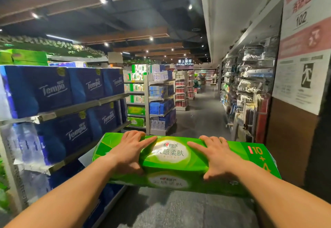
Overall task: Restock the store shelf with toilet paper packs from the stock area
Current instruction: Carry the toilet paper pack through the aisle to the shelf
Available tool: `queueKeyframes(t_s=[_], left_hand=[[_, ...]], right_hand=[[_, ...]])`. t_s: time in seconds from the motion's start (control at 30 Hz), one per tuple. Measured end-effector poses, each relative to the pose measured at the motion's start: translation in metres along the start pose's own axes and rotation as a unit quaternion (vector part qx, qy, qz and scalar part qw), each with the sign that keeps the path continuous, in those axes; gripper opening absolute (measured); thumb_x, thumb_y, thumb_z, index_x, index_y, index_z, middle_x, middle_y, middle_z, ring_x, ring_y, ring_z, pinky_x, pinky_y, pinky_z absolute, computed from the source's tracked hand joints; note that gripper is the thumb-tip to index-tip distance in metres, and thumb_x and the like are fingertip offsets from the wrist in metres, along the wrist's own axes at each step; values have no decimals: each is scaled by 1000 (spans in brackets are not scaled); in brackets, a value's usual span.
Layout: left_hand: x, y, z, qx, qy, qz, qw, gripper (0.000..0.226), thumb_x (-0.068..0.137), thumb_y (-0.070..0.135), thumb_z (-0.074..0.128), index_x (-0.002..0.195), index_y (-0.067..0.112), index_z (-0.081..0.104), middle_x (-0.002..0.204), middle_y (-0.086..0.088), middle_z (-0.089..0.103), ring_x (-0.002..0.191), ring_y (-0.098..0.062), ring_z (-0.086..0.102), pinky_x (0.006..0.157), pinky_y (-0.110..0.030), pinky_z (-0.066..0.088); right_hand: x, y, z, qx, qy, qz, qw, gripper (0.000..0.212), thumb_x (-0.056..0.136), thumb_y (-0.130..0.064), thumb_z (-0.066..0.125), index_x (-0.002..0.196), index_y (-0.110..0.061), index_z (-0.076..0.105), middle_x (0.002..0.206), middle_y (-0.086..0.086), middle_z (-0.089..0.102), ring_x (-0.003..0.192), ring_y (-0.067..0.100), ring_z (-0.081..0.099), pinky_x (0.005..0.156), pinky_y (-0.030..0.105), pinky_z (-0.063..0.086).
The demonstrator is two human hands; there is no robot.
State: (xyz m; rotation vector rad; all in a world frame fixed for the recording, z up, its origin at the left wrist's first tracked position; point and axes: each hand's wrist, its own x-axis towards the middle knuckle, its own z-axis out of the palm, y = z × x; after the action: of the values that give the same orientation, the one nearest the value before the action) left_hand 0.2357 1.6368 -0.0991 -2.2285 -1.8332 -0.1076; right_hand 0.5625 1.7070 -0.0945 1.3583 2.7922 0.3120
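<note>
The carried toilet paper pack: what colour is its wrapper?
Bright green, with white oval label patches, on the toilet paper pack; the head view shows it.

Left hand (129, 149), right hand (217, 154) grip green toilet paper pack (172, 161) beside blue-pack shelf (59, 113).

There is a single view, taken from the person's head and facing forward and slightly downward along the aisle floor (202, 109), with its wide lens bending the shelf (75, 106) at the left edge and the wall sign (304, 48) at the right. It sits close above the green toilet paper pack (172, 158), which fills the lower middle, both forearms reaching in from the bottom corners. Beyond the pack the aisle recedes far into the store, the ceiling covering the upper part.
</note>
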Motion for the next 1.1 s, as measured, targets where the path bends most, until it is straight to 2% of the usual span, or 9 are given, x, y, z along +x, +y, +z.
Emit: queueKeyframes(t_s=[0.13, 0.23, 0.37, 0.5, 0.6, 0.73, 1.1], left_hand=[[97, -50, 19, -2, 2, 3, 1000, 124, 63, 67, 77, 157, 50, -3, 156, -1, 20, 146, -26, 10, 124, -55, 11], [169, -80, 38, -10, 2, 5, 1000, 123, 63, 67, 76, 157, 50, -1, 156, 1, 21, 145, -26, 11, 124, -56, 11], [265, -120, 70, 4, 5, 3, 1000, 121, 63, 67, 74, 157, 49, 0, 155, 1, 21, 145, -26, 12, 124, -55, 9], [366, -164, 112, 12, 7, -14, 1000, 122, 61, 67, 73, 157, 49, 0, 156, -1, 22, 145, -26, 13, 125, -52, 8], [440, -197, 136, 11, 3, -40, 999, 122, 63, 66, 74, 157, 50, -1, 156, 1, 21, 145, -26, 13, 125, -49, 8], [534, -249, 160, 23, 11, -71, 997, 121, 63, 65, 74, 159, 46, 3, 152, 0, 26, 142, -25, 17, 124, -47, 8], [772, -417, 246, 18, -6, -119, 993, 124, 62, 67, 77, 158, 49, 0, 150, 0, 28, 138, -25, 21, 123, -47, 12]], right_hand=[[102, 39, 5, -8, 10, 10, 1000, 120, 70, -66, 77, 155, -50, -7, 165, 4, 4, 149, 33, 12, 121, 58, 5], [172, 74, 21, 7, 19, 18, 1000, 127, 66, -66, 78, 157, -40, -7, 164, 4, 8, 147, 32, 15, 121, 55, 8], [272, 117, 49, 19, 24, 22, 999, 130, 67, -65, 76, 159, -29, -8, 165, -1, 3, 149, 28, 11, 123, 53, 7], [385, 165, 79, 19, 30, 12, 999, 130, 67, -63, 76, 160, -25, -6, 166, 1, 3, 150, 29, 10, 123, 51, 7], [476, 204, 91, 18, 34, -5, 999, 129, 67, -64, 75, 160, -24, -4, 167, 2, 4, 150, 29, 11, 122, 49, 5], [603, 248, 91, 32, 23, -38, 999, 128, 67, -64, 74, 159, -28, -7, 167, -1, -3, 152, 27, 2, 124, 49, -2], [929, 329, 143, 32, 40, -97, 994, 133, 60, -72, 71, 158, -29, -8, 167, -1, 0, 151, 26, 6, 123, 52, 5]])
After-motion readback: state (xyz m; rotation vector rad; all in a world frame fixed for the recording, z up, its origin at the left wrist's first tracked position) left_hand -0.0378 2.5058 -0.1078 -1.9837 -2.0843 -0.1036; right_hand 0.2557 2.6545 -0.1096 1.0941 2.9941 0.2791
